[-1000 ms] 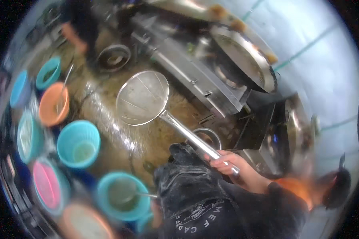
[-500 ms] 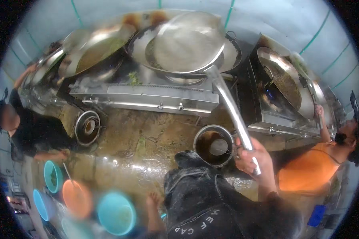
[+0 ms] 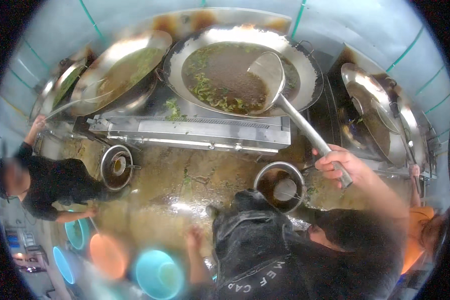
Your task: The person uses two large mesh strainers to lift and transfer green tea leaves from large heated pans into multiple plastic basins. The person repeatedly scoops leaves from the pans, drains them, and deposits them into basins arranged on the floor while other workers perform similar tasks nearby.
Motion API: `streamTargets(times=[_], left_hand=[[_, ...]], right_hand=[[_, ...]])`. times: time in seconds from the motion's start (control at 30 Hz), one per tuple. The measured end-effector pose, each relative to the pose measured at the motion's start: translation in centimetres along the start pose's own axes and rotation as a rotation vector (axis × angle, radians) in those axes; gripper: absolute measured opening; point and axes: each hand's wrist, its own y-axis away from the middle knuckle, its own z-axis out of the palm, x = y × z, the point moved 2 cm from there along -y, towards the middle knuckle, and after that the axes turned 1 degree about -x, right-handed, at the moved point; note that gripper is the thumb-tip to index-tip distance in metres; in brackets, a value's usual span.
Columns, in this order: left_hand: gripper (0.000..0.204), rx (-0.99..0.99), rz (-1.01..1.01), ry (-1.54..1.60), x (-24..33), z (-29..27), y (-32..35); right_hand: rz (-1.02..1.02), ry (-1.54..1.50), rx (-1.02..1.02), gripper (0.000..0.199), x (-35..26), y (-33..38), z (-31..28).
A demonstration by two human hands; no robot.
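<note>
My right hand [image 3: 339,165] is closed round the metal handle of a large long-handled skimmer [image 3: 269,75]. The skimmer's round head dips into the brown liquid on the right side of a big wok [image 3: 305,82]. Green leaves [image 3: 202,87] float in that liquid, thickest along the left and near sides. Low beside my dark apron hangs my left hand [image 3: 195,236], away from the wok and touching nothing I can see. Blur hides how its fingers are set.
A steel stove [image 3: 200,132] carries the wok. Pots [image 3: 281,167] [image 3: 116,150] stand below it on the wet floor. Co-workers in black [image 3: 60,180] and orange [image 3: 422,220] tend woks at both sides. Blue and orange tubs [image 3: 144,272] [image 3: 107,255] sit lower left.
The skimmer has come down from above the wok into its liquid, uncovering the leaves. The left co-worker's long-handled tool has dropped into the neighbouring wok. My view has shifted slightly.
</note>
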Motion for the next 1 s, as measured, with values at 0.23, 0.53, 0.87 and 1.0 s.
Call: streamTargets(times=[0.23, 0.53, 0.87, 1.0], left_hand=[[0.052, 0.030, -0.093, 0.048, -7.8, -5.6, 3.9], [0.051, 0.008, -0.056, -0.160, -0.6, -7.3, 1.0], [0.045, 0.133, -0.118, -0.361, 14.0, -4.6, 1.7], [0.043, 0.115, -0.102, -0.211, 13.1, -6.9, -0.6]], right_hand=[[-0.003, -0.637, -0.559, 0.021, 1.8, -11.6, 4.8], [-0.118, -1.073, -0.937, 0.010, -5.3, -27.0, 11.8], [-0.354, -0.905, -0.674, 0.015, -11.7, -36.8, 10.0], [-0.405, -0.735, -0.586, 0.026, -10.9, -38.3, 6.9]])
